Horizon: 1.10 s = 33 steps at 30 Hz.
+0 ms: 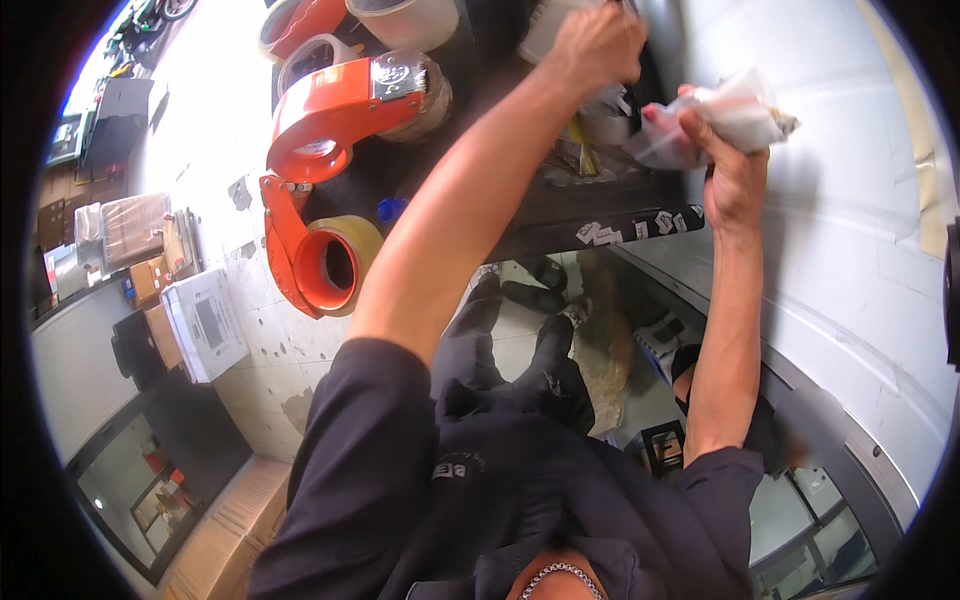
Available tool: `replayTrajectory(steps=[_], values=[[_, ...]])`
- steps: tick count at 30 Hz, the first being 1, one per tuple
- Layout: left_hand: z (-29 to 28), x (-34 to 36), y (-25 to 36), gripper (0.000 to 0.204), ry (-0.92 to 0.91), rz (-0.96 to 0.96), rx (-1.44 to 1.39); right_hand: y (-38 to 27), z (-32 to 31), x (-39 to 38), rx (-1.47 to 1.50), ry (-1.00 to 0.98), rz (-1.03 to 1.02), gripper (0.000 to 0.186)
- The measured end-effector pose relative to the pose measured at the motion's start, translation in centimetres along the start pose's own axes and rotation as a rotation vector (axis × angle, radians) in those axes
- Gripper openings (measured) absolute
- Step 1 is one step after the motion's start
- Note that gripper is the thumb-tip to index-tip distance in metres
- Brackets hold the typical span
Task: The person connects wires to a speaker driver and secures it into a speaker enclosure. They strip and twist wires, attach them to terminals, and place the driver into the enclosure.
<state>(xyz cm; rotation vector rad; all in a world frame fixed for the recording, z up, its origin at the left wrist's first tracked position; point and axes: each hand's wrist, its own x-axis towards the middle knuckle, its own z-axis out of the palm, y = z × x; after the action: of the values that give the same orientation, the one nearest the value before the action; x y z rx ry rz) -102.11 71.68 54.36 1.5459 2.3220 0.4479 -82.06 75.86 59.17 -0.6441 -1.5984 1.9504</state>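
Note:
My right hand (735, 175) is closed around a crumpled clear plastic bag (745, 110) with something white and reddish in it, held up beside the white wall. My left hand (600, 45) is stretched far forward in a fist over the back of the dark table. Whatever its fingers may grip is hidden. Just beside that fist stands a whitish object (545, 30), partly covered by the hand. Below it, small clear plastic pieces (605, 115) and a yellow item (583, 150) lie on the table.
Orange tape dispensers (325, 110) with tape rolls stand left of my left forearm, one near a yellowish tape roll (362, 245). The table's front edge (620, 232) bears white label scraps. A white box (205, 325) and cardboard cartons (230, 520) stand farther left. Another person (790, 430) is partly visible lower right.

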Motion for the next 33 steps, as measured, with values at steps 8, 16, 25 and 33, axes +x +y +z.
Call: replayTrajectory(steps=[8,16,25,33], values=[[12.5,-4.2,-2.7,0.054,0.019,0.013,0.339,2.0,0.7,2.2,-0.200,0.132,-0.014,0.041],[9.4,-1.1,-3.2,0.040,0.027,0.060,0.497,4.4,-0.9,5.0,-0.185,0.033,0.001,0.046],[8.4,1.2,-6.1,0.026,-0.060,0.297,0.506,9.8,-0.6,6.3,-0.774,-0.335,0.041,0.042],[10.0,3.7,-9.0,0.019,-0.186,0.353,0.596,12.6,0.9,5.7,-0.404,-0.275,0.536,0.040]])
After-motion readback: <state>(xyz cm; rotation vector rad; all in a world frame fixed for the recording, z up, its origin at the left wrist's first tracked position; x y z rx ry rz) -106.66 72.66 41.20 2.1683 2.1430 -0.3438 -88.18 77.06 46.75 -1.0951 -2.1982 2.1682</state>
